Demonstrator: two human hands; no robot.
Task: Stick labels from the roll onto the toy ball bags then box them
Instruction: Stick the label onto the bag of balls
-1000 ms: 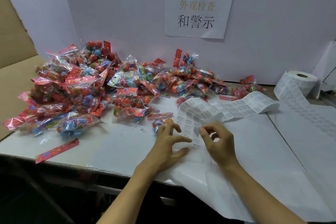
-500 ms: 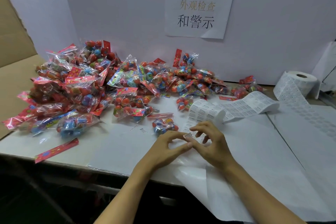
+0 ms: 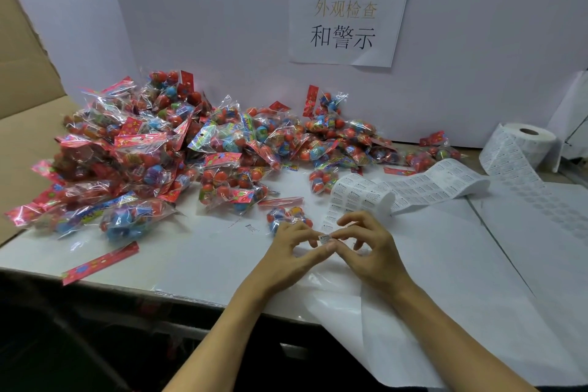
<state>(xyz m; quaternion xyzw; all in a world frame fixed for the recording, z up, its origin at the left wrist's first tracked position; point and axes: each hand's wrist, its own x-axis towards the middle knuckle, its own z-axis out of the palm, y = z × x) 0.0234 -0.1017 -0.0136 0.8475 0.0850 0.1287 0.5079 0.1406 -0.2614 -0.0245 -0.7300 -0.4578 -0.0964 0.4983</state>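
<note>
At the near middle of the white counter [image 3: 165, 251], the left hand [image 3: 291, 253] and the right hand [image 3: 369, 248] meet fingertip to fingertip around one small white printed label [image 3: 325, 239], which the curled fingers of both hands pinch between them just above the surface. Just beyond the left hand lies a single clear plastic bag of red and blue toy balls [image 3: 286, 215], apart from the big heap of similar clear bags with red header cards [image 3: 152, 153] that covers the left and back of the counter. A long white strip of printed labels [image 3: 423, 188] runs from beside the hands, curling over itself, back to the white label roll [image 3: 525, 140] standing at the far right. A loose red header card [image 3: 100, 262] lies near the front left edge. A white paper sign with Chinese characters [image 3: 346, 17] hangs on the white back wall [image 3: 206, 9].
</note>
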